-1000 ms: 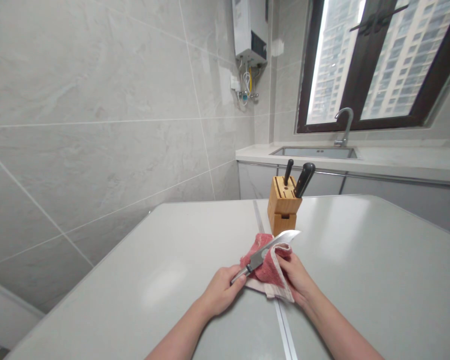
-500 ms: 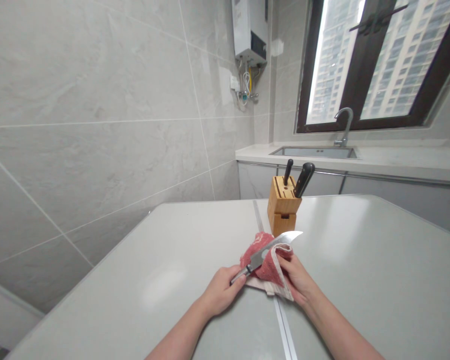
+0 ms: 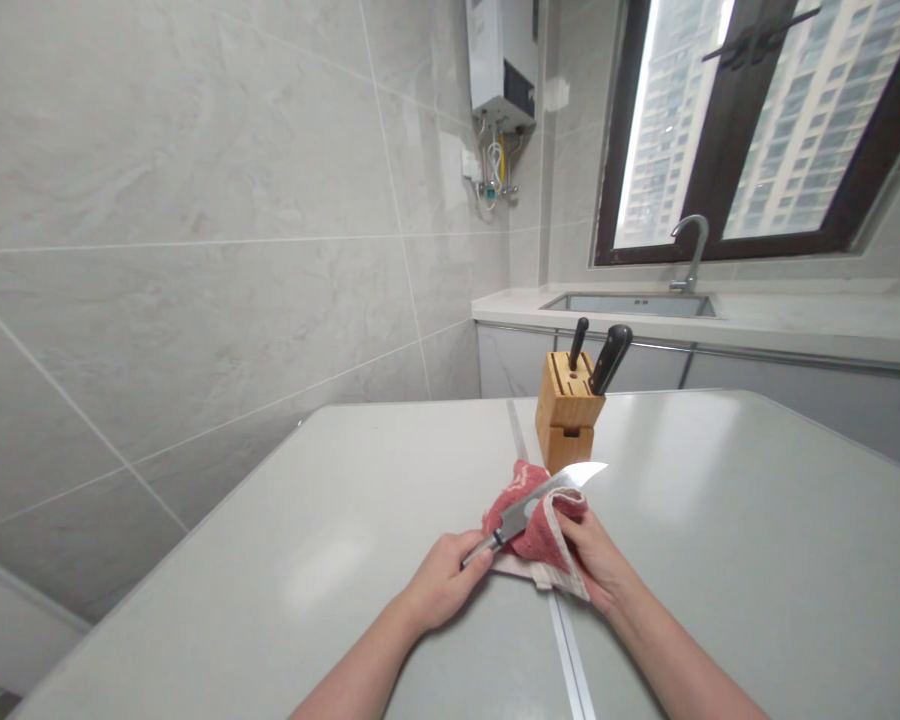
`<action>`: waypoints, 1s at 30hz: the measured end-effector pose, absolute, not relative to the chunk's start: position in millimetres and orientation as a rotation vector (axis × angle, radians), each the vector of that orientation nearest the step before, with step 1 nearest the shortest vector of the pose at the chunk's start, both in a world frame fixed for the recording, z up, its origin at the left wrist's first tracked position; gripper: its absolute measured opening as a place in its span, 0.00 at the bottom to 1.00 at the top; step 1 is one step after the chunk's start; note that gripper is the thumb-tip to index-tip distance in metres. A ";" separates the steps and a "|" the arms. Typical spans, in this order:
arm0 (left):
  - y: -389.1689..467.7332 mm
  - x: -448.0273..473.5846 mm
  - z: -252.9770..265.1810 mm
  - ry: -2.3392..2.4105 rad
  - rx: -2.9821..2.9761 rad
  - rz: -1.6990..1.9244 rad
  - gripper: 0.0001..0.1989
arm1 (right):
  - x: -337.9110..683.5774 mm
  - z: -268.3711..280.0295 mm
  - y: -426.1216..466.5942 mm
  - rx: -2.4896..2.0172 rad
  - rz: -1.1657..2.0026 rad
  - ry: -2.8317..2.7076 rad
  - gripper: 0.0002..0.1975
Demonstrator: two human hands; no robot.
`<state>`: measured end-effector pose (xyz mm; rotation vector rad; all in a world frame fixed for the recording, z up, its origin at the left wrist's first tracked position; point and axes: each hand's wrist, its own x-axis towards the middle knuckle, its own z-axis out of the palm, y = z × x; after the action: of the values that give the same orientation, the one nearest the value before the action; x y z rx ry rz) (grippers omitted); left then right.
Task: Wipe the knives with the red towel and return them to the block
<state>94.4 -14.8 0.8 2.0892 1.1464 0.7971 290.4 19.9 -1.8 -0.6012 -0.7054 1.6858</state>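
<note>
In front of me, my left hand (image 3: 447, 582) is closed round the handle of a kitchen knife (image 3: 520, 513), whose blade points up and to the right. A red cloth with pale edging (image 3: 546, 540) lies under and beside the blade, one part folded up against it. Gripping that folded part, my right hand (image 3: 597, 560) has its fingers partly hidden behind the cloth. The knife's bright tip sticks out beyond the cloth, just before the wooden knife block (image 3: 568, 420).
Two black-handled knives (image 3: 610, 358) stand in the block on the pale table (image 3: 390, 480). A metal strip (image 3: 570, 660) crosses the tabletop. Behind are a counter with a sink (image 3: 634, 305) and a faucet (image 3: 692, 250), beneath a window. A tiled wall (image 3: 255, 200) rises at the left.
Almost nothing differs. The whole view has shifted very slightly, while both hands, the knife and the cloth keep the same arrangement.
</note>
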 end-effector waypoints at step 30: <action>-14.3 94.2 0.8 1.117 2.074 0.799 0.20 | 291.6 1.7 17.4 -0.615 1.698 -0.756 0.14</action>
<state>94.2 -14.3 0.8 2.0736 1.1174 0.7993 291.6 17.4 1.7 -0.6149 -0.7562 1.6977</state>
